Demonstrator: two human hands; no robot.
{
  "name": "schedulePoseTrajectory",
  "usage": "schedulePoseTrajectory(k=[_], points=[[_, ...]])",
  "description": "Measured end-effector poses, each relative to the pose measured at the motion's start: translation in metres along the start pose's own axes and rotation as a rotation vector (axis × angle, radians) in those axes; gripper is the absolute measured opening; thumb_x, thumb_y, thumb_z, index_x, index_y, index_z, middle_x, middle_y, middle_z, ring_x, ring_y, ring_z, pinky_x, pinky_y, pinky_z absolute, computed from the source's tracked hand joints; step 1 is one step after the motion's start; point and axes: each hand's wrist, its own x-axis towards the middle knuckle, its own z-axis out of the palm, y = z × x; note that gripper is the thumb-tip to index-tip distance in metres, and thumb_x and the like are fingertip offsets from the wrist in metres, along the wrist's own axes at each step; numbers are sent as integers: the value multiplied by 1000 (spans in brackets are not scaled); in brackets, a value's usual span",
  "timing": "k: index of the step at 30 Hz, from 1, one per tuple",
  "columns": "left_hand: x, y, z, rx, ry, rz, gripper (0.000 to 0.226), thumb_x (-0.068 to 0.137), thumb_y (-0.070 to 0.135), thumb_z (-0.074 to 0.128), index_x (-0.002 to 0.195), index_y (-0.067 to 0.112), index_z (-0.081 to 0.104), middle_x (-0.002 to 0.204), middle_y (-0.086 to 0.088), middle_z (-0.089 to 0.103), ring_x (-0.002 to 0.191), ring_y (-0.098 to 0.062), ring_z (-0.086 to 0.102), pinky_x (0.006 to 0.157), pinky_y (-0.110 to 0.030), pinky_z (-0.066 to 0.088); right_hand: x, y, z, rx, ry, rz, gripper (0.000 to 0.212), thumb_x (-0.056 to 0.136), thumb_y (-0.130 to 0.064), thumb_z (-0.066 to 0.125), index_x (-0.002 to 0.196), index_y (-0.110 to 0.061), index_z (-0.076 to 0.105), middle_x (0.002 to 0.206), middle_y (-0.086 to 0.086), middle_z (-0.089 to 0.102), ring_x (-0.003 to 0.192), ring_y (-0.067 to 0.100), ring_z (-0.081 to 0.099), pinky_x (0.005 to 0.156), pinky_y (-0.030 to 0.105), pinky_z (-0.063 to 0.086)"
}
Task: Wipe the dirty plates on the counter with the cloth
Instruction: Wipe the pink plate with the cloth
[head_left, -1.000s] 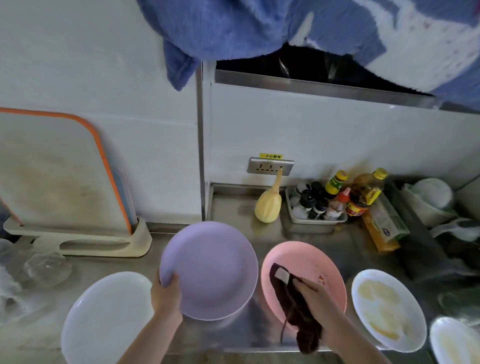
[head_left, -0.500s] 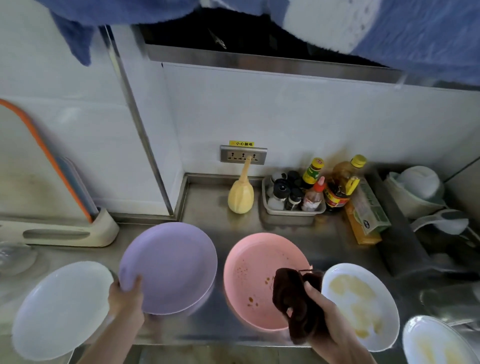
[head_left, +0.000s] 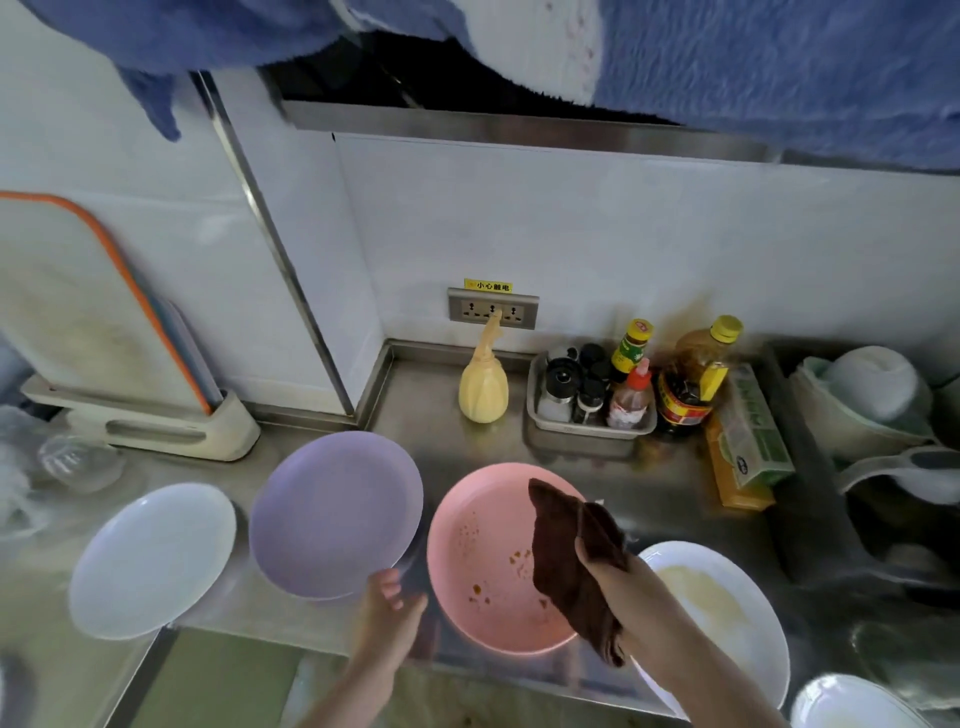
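Several plates lie along the steel counter (head_left: 467, 436). From left to right there is a clean-looking white plate (head_left: 150, 561), a purple plate (head_left: 337, 514), a pink plate (head_left: 483, 561) with brown specks, and a white plate (head_left: 727, 613) smeared yellow. Another white plate (head_left: 852, 701) shows at the bottom right corner. My right hand (head_left: 623, 587) grips a dark brown cloth (head_left: 566, 551), which hangs over the pink plate's right side. My left hand (head_left: 389, 597) is blurred, with fingers apart, between the purple plate's lower right rim and the pink plate's left rim.
At the back stand a yellow squeeze bottle (head_left: 483, 389), a tray of condiment jars (head_left: 587, 400), an oil bottle (head_left: 696, 374) and a green box (head_left: 748, 431). A cutting board (head_left: 78, 312) leans in its holder at the left. Stacked bowls (head_left: 872, 384) sit at the right. A blue towel (head_left: 779, 78) hangs overhead.
My left hand let go of the purple plate, which now lies on the counter, and moved right toward the pink plate. My right hand lifted the cloth over the pink plate's right side.
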Motion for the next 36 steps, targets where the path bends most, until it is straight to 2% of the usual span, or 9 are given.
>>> schedulePoseTrajectory(k=[5, 9, 14, 19, 25, 29, 31, 33, 36], points=[[23, -19, 45, 66, -102, -142, 57, 72, 18, 74, 119, -4, 52, 107, -17, 68, 101, -34, 66, 86, -43, 54, -1, -17, -11, -718, 270, -123, 27, 89, -12, 56, 116, -8, 60, 91, 6, 68, 87, 24, 65, 79, 35, 54], [22, -20, 61, 65, -15, -161, 48, 81, 9, 66, 127, 1, 51, 117, -22, 65, 84, -30, 63, 69, -35, 52, -6, -22, -12, -851, 308, -191, 31, 82, -25, 72, 111, -17, 63, 98, 2, 68, 94, 22, 63, 82, 34, 51], [6, 2, 62, 135, 21, -111, 33, 94, 4, 39, 121, -5, 57, 106, -24, 63, 94, -36, 58, 78, -44, 48, -11, -21, -10, -840, 367, -180, 53, 67, -33, 84, 111, -26, 53, 99, -6, 59, 96, 17, 56, 85, 33, 49], [-24, 35, 36, 115, -98, 76, 30, 101, 18, 31, 125, 10, 46, 117, -7, 60, 95, -23, 51, 79, -38, 43, -22, -23, 5, -889, 397, -332, 29, 98, -40, 48, 116, -22, 62, 110, 2, 64, 108, 24, 58, 85, 30, 40], [-50, 75, -15, -33, -200, 189, 30, 101, 37, 33, 99, 19, 56, 98, -9, 64, 92, -25, 59, 83, -42, 46, -42, -58, 34, -1126, 526, -524, 24, 99, -35, 46, 93, -18, 62, 80, -1, 61, 83, 24, 63, 67, 29, 39], [-72, 103, -44, -129, -294, 223, 29, 101, 42, 29, 93, 32, 55, 98, -5, 62, 88, -14, 58, 80, -40, 49, -67, -82, 60, -1340, 848, -843, 37, 98, -42, 38, 103, -16, 64, 74, 8, 71, 65, 29, 68, 52, 33, 47], [-80, 116, -52, -189, -327, 242, 30, 101, 44, 28, 94, 35, 56, 100, -1, 62, 89, -10, 57, 72, -32, 48, -79, -79, 83, -1398, 811, -953, 57, 97, -50, 16, 108, -17, 62, 70, 2, 70, 57, 22, 67, 44, 30, 46], [-87, 126, -60, -237, -359, 262, 33, 100, 46, 31, 97, 33, 61, 100, 0, 66, 94, -13, 61, 74, -33, 51, -85, -60, 109, -1431, 669, -959, 65, 92, -55, 6, 114, -24, 59, 84, -5, 71, 68, 13, 69, 54, 23, 50], [-89, 133, -72, -263, -367, 314, 27, 101, 38, 38, 97, 28, 63, 98, 2, 71, 95, -14, 66, 66, -24, 53, -89, -30, 119, -1499, 544, -984, 62, 94, -63, 13, 116, -33, 63, 118, -6, 69, 107, 18, 65, 83, 37, 54]])
